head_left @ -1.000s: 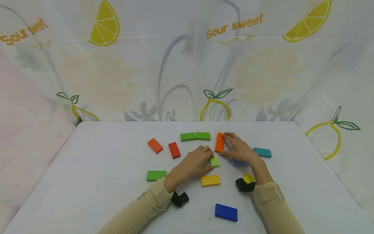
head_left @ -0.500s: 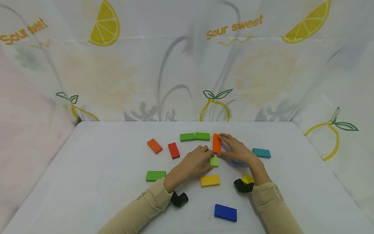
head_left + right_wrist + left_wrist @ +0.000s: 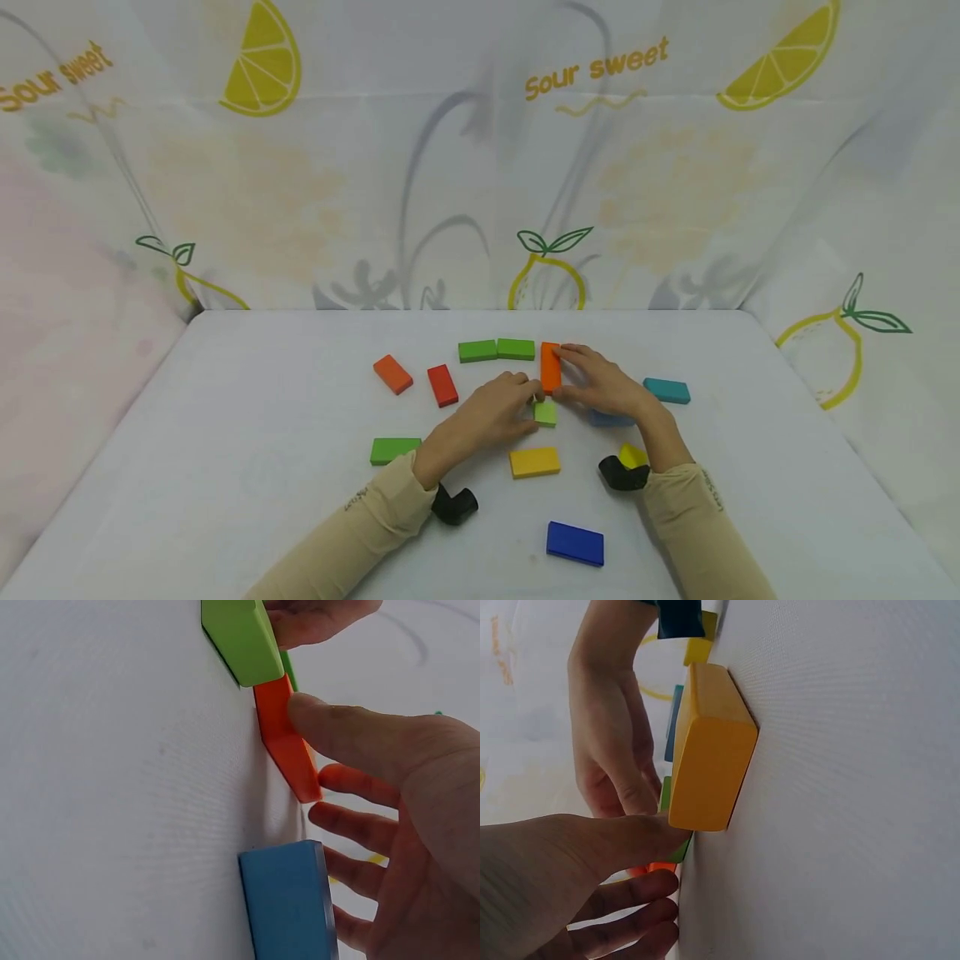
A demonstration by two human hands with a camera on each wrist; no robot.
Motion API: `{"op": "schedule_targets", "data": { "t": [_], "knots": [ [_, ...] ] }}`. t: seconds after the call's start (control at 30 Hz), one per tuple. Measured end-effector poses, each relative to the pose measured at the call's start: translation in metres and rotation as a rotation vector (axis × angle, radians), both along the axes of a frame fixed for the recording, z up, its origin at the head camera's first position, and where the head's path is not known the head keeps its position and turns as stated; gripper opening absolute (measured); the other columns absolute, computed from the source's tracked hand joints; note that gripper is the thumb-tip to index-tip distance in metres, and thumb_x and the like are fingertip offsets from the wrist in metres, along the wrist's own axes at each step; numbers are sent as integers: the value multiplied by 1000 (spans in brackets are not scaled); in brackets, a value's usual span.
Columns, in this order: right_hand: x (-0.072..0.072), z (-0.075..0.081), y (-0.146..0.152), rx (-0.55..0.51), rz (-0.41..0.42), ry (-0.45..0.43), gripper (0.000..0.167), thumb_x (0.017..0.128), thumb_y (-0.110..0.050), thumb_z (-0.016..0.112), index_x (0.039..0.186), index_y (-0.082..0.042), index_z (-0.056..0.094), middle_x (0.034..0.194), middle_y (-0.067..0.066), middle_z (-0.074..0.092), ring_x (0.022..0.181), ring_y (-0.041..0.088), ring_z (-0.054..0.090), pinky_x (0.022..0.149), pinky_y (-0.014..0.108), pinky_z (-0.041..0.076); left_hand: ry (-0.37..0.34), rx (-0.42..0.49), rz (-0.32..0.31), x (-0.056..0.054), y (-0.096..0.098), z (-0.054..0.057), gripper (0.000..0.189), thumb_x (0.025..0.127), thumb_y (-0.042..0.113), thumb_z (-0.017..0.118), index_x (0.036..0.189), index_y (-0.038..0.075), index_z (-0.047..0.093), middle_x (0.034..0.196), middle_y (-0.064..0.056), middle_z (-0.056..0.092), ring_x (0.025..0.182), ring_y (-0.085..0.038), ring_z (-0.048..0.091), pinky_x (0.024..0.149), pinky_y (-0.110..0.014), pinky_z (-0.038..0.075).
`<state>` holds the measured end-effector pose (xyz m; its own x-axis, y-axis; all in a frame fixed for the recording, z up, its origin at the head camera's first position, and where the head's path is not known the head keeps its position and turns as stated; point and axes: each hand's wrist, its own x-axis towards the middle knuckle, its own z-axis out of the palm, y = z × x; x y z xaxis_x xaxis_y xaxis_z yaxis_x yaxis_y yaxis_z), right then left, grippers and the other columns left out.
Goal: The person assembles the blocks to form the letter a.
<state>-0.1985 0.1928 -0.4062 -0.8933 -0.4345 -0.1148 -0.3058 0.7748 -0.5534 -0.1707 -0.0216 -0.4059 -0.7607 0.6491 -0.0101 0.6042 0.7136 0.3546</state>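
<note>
My right hand holds an orange block near its two ends, thumb at the near end and forefinger at the far one. Just left and nearer, my left hand has its thumb and fingers around a light green block, partly covered by the fingers. In the right wrist view that light green block is close to the end of the orange block. Two green blocks lie end to end, left of the orange one. Below my right palm sits a blue block.
A yellow block lies in front of the left thumb. Red, orange-red and green blocks are on the left, a teal block on the right. A dark blue block and a bright yellow piece lie nearer.
The orange block has slid left toward the two green blocks, and my right hand has moved along with it. My left hand has stayed at the light green block.
</note>
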Motion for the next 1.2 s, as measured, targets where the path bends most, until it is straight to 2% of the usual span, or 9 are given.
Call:
{"op": "schedule_targets", "data": {
  "t": [0.27, 0.6, 0.9, 1.07, 1.2],
  "knots": [
    [-2, -2, 2, -29, 20, 69, 58, 93, -30, 59, 143, -8, 39, 148, 17, 35, 135, 41, 34, 106, 60, 31, 6, 18, -17, -1, 0, 1, 29, 82, 26, 74, 108, 16, 64, 99, 3, 63, 89, -11, 53, 77, -20, 47],
    [-1, -1, 3, -37, 12, 38, 55, 93, -30, 59, 141, -10, 43, 147, 20, 38, 136, 41, 32, 108, 60, 27, 8, 49, -10, 0, 3, -3, 30, 84, 25, 72, 111, 16, 63, 102, 4, 65, 95, -13, 57, 84, -26, 50],
    [0, 1, 3, -51, 24, 33, 54, 92, -30, 60, 139, -9, 45, 146, 20, 39, 137, 42, 31, 108, 61, 26, 42, 99, -3, 1, 3, -7, 24, 82, 25, 74, 102, 16, 63, 97, 4, 63, 87, -10, 55, 78, -22, 49],
    [0, 0, 4, -41, 35, 17, 54, 93, -29, 59, 141, -9, 43, 147, 21, 37, 137, 43, 29, 108, 62, 26, 44, 94, 9, 3, 6, -9, 23, 83, 27, 72, 103, 18, 65, 97, 4, 62, 85, -10, 54, 76, -20, 48],
    [1, -1, 5, -38, 41, 18, 53, 94, -27, 58, 141, -8, 43, 147, 22, 37, 138, 46, 26, 108, 62, 25, 75, 92, 7, 3, 8, -11, 22, 83, 27, 73, 101, 18, 65, 96, 4, 62, 84, -9, 53, 73, -19, 47]
  ]
}}
